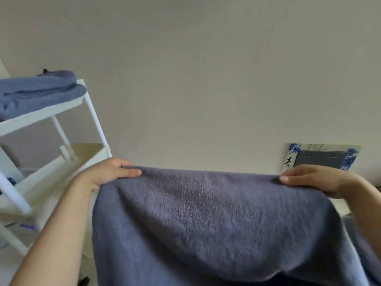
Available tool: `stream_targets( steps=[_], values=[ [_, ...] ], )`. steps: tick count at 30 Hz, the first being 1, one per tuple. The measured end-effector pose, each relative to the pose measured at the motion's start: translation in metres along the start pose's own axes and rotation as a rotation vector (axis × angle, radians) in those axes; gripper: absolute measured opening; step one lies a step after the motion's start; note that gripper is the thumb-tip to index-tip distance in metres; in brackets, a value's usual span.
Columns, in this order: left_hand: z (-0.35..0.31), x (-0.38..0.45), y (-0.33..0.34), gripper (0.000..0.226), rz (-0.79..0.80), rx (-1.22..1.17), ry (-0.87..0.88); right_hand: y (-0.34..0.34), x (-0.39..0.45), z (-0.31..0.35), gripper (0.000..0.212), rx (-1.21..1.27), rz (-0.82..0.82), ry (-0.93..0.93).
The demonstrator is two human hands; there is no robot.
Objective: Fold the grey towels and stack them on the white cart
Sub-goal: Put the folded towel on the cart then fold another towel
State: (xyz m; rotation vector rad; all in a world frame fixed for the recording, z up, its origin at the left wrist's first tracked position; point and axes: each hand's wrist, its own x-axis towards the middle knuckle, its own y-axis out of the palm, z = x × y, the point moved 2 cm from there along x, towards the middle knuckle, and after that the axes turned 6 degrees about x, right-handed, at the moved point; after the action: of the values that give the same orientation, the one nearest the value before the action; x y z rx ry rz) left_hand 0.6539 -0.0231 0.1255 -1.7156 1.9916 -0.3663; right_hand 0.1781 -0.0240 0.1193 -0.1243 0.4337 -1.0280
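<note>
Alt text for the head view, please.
Both hands, left hand and right hand, hold a grey towel up by its top edge before a pale wall. At left, folded towels lie on a white cart.

Bare forearms, no sleeves visible

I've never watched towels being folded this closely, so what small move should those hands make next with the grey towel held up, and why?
Probably bring the two hands together to fold the towel in half. The left hand and right hand each pinch a top corner of the grey towel, which hangs spread open and unfolded between them, while folded towels already lie on the white cart.
</note>
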Motion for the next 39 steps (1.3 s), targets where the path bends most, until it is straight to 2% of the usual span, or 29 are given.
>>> stream_targets(
  steps=[1,4,7,12,15,16,17,19,24,28,32,35,39],
  values=[
    [0.008,0.01,0.008,0.025,-0.007,0.057,-0.043,0.003,0.009,-0.009,0.04,-0.072,-0.021,0.031],
    [0.043,0.042,0.03,0.019,-0.004,0.223,-0.137,0.01,0.04,-0.041,0.04,-0.291,-0.072,0.131],
    [0.079,0.078,0.052,0.027,-0.017,0.416,-0.2,0.016,0.067,-0.071,0.03,-0.454,-0.101,0.221],
    [0.088,0.112,0.078,0.034,-0.028,0.56,-0.223,0.003,0.101,-0.097,0.033,-0.474,-0.156,0.308],
    [0.085,0.142,0.087,0.023,-0.271,0.691,-0.174,-0.012,0.137,-0.113,0.03,-0.431,-0.436,0.26],
    [0.086,0.149,0.091,0.038,-0.313,0.816,-0.171,-0.012,0.146,-0.117,0.029,-0.449,-0.541,0.24],
    [0.093,0.157,0.1,0.054,-0.282,0.901,-0.192,-0.006,0.157,-0.128,0.033,-0.5,-0.585,0.244],
    [0.104,0.164,0.124,0.065,-0.188,0.882,-0.192,0.019,0.169,-0.145,0.04,-0.645,-0.561,0.244],
    [0.144,0.143,0.191,0.06,0.02,0.875,-0.189,0.102,0.168,-0.184,0.035,-0.763,-0.319,0.109],
    [0.185,0.107,0.231,0.068,0.236,0.854,-0.318,0.145,0.145,-0.22,0.061,-0.867,-0.141,0.145],
    [0.213,0.084,0.241,0.074,0.234,0.969,-0.352,0.152,0.13,-0.251,0.066,-0.987,-0.095,0.271],
    [0.206,0.083,0.243,0.074,0.243,0.963,-0.369,0.146,0.127,-0.244,0.073,-1.048,-0.118,0.255],
    [0.178,0.065,0.266,0.071,0.211,0.93,-0.187,0.163,0.111,-0.233,0.071,-1.04,-0.182,0.201]
  ],
)
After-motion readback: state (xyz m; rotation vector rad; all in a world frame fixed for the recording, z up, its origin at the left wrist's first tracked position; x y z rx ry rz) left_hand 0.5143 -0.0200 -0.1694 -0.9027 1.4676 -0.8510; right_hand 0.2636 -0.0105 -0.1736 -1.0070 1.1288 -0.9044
